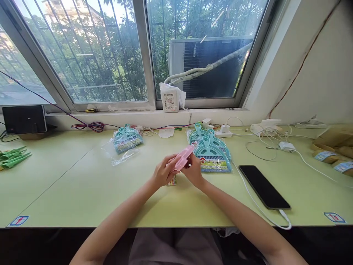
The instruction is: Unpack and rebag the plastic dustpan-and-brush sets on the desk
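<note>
Between my two hands is a pink plastic piece [183, 157], raised above the table and tilted; seen nearly edge-on, its exact kind is unclear. My left hand [164, 171] grips its left side, fingers along the top and thumb below. At its right side my right hand [194, 170] has its fingers curled against it, with the fingertips partly hidden. A small colourful printed card [172, 181] lies on the table under my left hand. Just beyond my right hand rest several turquoise dustpan-and-brush sets [213, 154] in clear wrapping, overlapping one another.
Farther left lies another bagged turquoise bundle [127, 139]. A black phone [264, 187] on a white charging cable is at the right, near tangled cords and a white adapter [286, 146]. Green items [13, 157], a dark tablet [24, 119] and brown packages [335, 147] occupy the sides.
</note>
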`<action>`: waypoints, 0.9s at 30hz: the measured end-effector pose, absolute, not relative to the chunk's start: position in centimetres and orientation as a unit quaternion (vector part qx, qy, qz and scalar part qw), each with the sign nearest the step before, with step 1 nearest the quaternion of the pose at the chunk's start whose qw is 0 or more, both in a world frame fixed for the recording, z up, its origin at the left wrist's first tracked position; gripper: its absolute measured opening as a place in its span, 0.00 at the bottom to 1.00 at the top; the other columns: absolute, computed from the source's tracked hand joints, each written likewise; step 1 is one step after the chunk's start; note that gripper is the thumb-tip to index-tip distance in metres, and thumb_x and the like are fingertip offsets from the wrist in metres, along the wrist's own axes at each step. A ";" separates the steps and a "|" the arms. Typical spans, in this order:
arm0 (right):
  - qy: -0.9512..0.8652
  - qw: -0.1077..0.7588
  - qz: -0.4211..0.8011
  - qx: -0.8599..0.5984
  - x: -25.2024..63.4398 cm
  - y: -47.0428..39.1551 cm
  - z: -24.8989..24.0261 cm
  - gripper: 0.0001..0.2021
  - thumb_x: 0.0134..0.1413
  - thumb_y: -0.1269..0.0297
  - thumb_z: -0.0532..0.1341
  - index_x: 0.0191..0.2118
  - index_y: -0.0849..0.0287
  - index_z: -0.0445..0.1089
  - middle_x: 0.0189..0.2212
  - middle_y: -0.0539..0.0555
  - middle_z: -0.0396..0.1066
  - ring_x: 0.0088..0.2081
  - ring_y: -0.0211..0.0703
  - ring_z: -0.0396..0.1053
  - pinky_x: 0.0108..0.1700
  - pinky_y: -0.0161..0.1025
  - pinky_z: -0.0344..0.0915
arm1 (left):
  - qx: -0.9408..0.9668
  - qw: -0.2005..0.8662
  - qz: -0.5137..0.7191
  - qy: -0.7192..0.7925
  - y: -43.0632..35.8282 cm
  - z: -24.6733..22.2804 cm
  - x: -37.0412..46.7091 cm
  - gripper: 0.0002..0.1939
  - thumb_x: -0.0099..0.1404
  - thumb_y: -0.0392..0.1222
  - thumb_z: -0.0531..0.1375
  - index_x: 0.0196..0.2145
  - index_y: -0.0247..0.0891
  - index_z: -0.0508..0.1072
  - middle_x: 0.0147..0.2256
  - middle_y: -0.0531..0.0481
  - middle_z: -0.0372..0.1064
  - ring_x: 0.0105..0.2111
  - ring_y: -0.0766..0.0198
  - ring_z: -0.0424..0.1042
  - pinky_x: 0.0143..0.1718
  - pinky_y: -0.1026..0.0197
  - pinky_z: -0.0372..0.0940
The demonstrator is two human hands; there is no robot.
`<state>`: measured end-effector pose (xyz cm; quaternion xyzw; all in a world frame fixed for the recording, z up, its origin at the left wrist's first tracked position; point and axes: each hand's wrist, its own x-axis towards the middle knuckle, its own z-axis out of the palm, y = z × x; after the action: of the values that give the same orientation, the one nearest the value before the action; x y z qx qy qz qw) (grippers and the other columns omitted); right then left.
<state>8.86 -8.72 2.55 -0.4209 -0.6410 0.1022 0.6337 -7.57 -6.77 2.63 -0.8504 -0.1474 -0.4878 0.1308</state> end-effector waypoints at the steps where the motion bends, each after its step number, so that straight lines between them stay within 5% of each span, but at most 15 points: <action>1: -0.644 0.628 0.097 -0.426 8.8 -8.7 2.8 0.12 0.42 0.65 0.64 0.27 0.55 0.57 0.18 0.40 0.56 0.19 0.31 0.53 0.22 0.31 0.53 | -0.853 0.112 -0.489 -0.144 -6.6 2.7 -7.6 0.28 0.72 0.47 0.48 0.67 0.40 0.53 0.53 0.36 0.65 0.51 0.56 0.71 0.46 0.58 0.71; 6: -0.688 0.583 0.110 -0.419 9.1 -8.6 3.5 0.11 0.40 0.67 0.64 0.25 0.55 0.57 0.17 0.41 0.58 0.19 0.31 0.55 0.23 0.31 0.55 | -0.845 0.123 -0.507 -0.117 -5.2 2.1 -8.4 0.24 0.73 0.48 0.45 0.61 0.38 0.60 0.50 0.36 0.68 0.50 0.56 0.71 0.44 0.57 0.71; 9: -0.737 0.538 0.152 -0.380 9.4 -8.6 3.4 0.09 0.38 0.70 0.63 0.26 0.56 0.61 0.19 0.42 0.62 0.20 0.31 0.58 0.24 0.31 0.57 | -0.747 0.149 -0.610 -0.218 -3.8 2.7 -10.5 0.18 0.72 0.48 0.45 0.44 0.37 0.70 0.32 0.45 0.70 0.32 0.61 0.71 0.32 0.60 0.66; 11: -0.770 0.504 0.191 -0.343 9.7 -8.8 3.4 0.07 0.40 0.70 0.63 0.28 0.57 0.64 0.20 0.43 0.65 0.20 0.31 0.59 0.24 0.30 0.58 | -0.617 0.155 -0.698 -0.328 -2.6 3.8 -12.9 0.18 0.72 0.49 0.46 0.31 0.38 0.66 0.21 0.54 0.58 0.21 0.66 0.59 0.25 0.62 0.57; 15: -0.745 0.528 0.204 -0.353 10.2 -9.6 4.6 0.05 0.48 0.62 0.63 0.28 0.57 0.68 0.20 0.45 0.66 0.21 0.32 0.61 0.24 0.31 0.59 | -0.453 0.050 -0.740 -0.495 0.1 5.5 -17.6 0.18 0.70 0.50 0.46 0.26 0.39 0.60 0.22 0.55 0.54 0.23 0.67 0.53 0.26 0.62 0.50; 19: -0.716 0.546 0.200 -0.387 11.4 -10.1 6.6 0.14 0.50 0.53 0.64 0.24 0.57 0.67 0.17 0.45 0.63 0.20 0.32 0.57 0.23 0.32 0.55 | -0.602 -0.109 -0.600 -0.516 2.0 4.5 -18.9 0.17 0.66 0.52 0.49 0.25 0.39 0.62 0.22 0.54 0.57 0.25 0.66 0.55 0.27 0.62 0.50; 23: -0.788 0.377 0.222 -0.433 12.0 -9.4 7.0 0.18 0.51 0.50 0.65 0.22 0.58 0.68 0.18 0.46 0.67 0.21 0.32 0.60 0.25 0.32 0.52 | -0.775 -0.206 -0.349 -0.485 2.3 2.4 -17.6 0.21 0.63 0.55 0.50 0.20 0.39 0.62 0.21 0.53 0.58 0.24 0.65 0.57 0.28 0.61 0.51; 27: -0.793 0.248 0.167 -0.531 10.9 -8.9 5.3 0.16 0.51 0.49 0.66 0.24 0.57 0.73 0.24 0.50 0.75 0.26 0.37 0.69 0.25 0.34 0.51 | -0.837 -0.155 -0.197 -0.487 1.6 1.8 -16.7 0.25 0.66 0.59 0.48 0.21 0.39 0.66 0.20 0.52 0.61 0.22 0.64 0.58 0.27 0.60 0.49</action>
<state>10.86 -8.87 5.35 -0.5313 -0.7927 0.1667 0.2480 -16.74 1.65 1.80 -0.8368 -0.4869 -0.1966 -0.1549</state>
